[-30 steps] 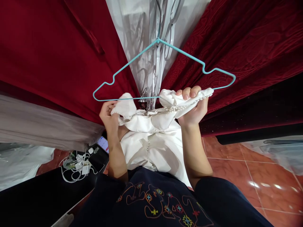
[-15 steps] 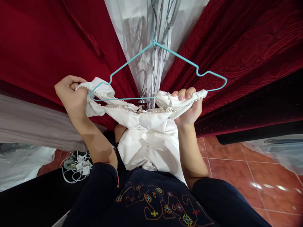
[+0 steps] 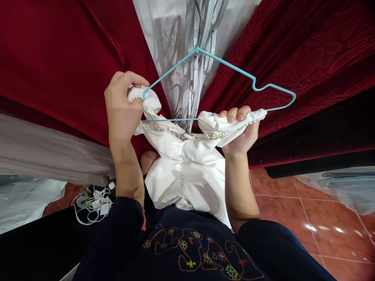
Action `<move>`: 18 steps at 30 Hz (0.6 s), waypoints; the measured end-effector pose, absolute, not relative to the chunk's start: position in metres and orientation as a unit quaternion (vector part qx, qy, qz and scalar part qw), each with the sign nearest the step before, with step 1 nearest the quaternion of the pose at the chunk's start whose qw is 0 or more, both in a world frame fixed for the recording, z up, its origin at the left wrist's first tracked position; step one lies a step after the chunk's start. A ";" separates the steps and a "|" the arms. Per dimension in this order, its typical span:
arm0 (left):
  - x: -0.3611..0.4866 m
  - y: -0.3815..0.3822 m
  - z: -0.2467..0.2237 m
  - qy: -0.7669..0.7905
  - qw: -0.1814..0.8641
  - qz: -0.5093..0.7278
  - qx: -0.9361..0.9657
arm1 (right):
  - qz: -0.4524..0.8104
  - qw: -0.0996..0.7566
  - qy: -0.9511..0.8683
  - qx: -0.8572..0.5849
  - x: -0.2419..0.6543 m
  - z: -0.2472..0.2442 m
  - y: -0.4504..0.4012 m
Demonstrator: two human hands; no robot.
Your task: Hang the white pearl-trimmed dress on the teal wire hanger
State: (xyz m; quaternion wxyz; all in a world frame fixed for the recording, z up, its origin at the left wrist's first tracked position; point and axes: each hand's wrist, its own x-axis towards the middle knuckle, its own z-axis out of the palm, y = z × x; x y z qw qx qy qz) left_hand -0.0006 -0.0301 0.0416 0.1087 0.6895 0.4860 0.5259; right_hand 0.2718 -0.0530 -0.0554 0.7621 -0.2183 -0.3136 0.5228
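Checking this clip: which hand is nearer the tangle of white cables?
Left. The left hand is above and slightly right of the cables in the picture; the right hand is farther off, across the white dress.

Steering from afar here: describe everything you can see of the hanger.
The hanger is thin and pale blue, like coated wire, with a notched right shoulder, straight lower bar and darker hook running out of frame. It tilts, right end higher. The dress covers part of the bar at the right hand; the left hand and dress hide its left end.
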 end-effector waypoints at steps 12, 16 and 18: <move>0.035 -0.074 -0.029 0.413 0.505 0.437 0.619 | 0.518 0.767 -0.300 -0.230 0.269 -0.059 -0.048; 0.074 -0.054 -0.058 0.328 0.575 0.603 0.445 | 0.530 0.767 -0.296 -0.206 0.267 -0.055 -0.051; 0.095 -0.050 -0.058 0.279 0.552 0.688 0.380 | 0.539 0.768 -0.295 -0.180 0.265 -0.053 -0.053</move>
